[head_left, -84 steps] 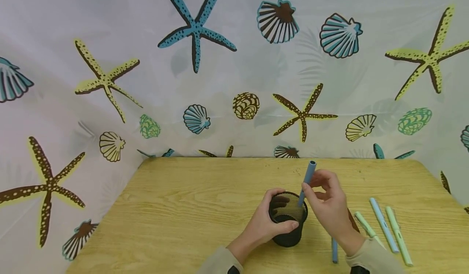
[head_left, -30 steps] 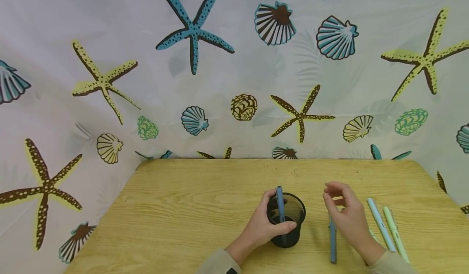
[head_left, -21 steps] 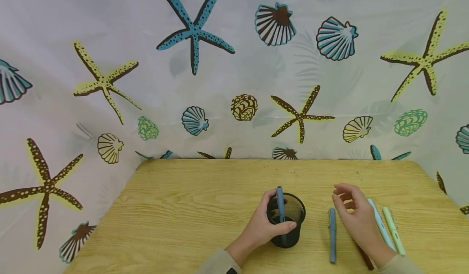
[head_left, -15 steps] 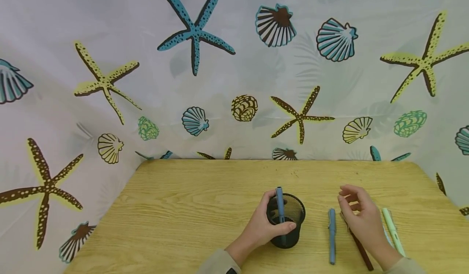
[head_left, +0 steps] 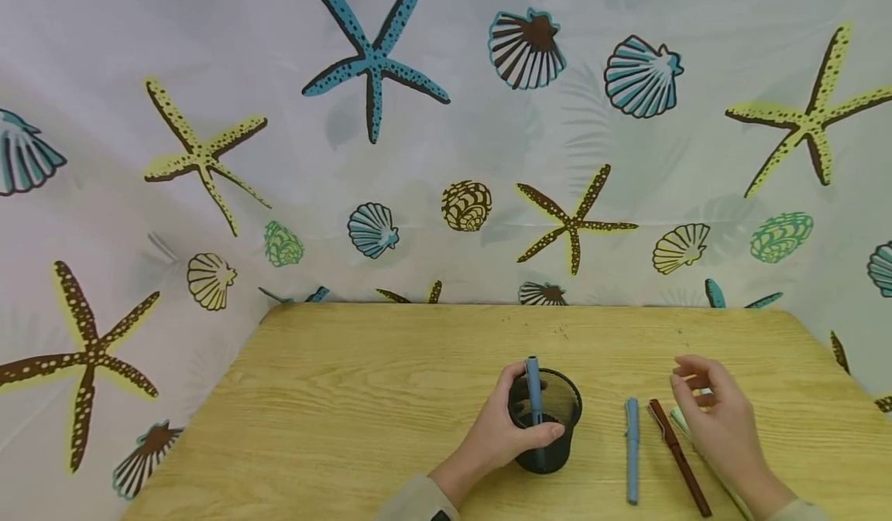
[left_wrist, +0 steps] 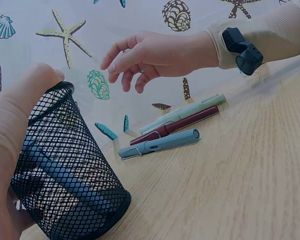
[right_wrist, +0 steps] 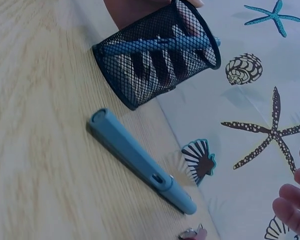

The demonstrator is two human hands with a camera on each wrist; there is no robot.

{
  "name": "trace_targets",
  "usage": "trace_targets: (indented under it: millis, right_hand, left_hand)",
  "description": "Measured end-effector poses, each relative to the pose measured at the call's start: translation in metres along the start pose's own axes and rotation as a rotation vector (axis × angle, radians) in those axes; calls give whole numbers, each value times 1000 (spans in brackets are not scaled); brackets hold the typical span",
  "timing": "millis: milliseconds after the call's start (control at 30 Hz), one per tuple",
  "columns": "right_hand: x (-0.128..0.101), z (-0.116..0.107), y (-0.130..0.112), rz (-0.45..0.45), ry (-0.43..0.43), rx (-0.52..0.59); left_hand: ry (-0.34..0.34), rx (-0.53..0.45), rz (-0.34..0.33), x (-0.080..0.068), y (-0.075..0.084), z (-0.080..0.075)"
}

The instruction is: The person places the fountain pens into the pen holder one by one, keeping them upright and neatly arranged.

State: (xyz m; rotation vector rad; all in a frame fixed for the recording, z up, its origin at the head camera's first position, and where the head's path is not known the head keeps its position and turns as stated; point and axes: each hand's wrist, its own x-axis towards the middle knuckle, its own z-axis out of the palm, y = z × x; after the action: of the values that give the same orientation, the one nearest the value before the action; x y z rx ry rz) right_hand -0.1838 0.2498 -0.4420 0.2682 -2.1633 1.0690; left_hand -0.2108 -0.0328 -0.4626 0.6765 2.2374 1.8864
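A black cup of open wire mesh [head_left: 545, 428], matt metal by its look, stands in the left grip [head_left: 498, 428] on a pale wood-grain worktop [head_left: 362, 397] with a smooth, low sheen. The blue pen [head_left: 631, 447] and dark red pen [head_left: 677, 455] beside the right grip [head_left: 721, 428] look like smooth matt plastic. Behind hangs a thin printed sheet with starfish and shells [head_left: 446, 134], faintly glossy.

Pale green pens [head_left: 681, 420] mostly hidden under right hand [head_left: 721, 424], brown pen [head_left: 679, 457] cut off below

No text, label, brand, number or sign can be read on the pens, the cup, the table or the curtain.
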Motion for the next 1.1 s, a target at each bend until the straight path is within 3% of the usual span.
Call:
trace_targets:
  millis: [567, 800, 1100]
  right_hand:
    - [0, -22, 17, 134, -25, -99]
    - [5, -34, 28, 215, -98, -196]
    - [6, -49, 40, 367, -209, -236]
  left_hand:
    - [-2, 5, -3, 1, 0, 1]
    - [-1, 6, -2, 1, 2, -1]
    - [4, 12, -2, -1, 4, 0]
